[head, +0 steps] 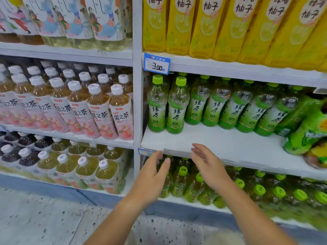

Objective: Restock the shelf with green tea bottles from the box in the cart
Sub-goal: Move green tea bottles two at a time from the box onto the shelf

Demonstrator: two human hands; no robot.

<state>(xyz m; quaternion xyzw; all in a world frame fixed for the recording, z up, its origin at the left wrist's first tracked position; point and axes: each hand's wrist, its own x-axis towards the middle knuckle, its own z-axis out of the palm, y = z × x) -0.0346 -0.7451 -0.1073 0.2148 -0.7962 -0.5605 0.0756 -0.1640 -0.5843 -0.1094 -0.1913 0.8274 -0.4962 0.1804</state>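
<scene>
As they stand upright, green tea bottles (lime-capped) wear green labels

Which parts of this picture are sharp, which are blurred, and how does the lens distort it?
Head view: the green tea bottles, left hand and right hand look fairly sharp; the lower-shelf bottles at right smear into blur; wide-angle distortion leans the yellow bottles outward; lighting is even.

Bright, even light from above, with dim shadow behind the bottles under each shelf board. Wide-angle bend curves the shelf lines and leans bottles outward at the edges. Right and bottom margins smeared with blur; centre fairly sharp, small glare spots on bottle shoulders.
</scene>
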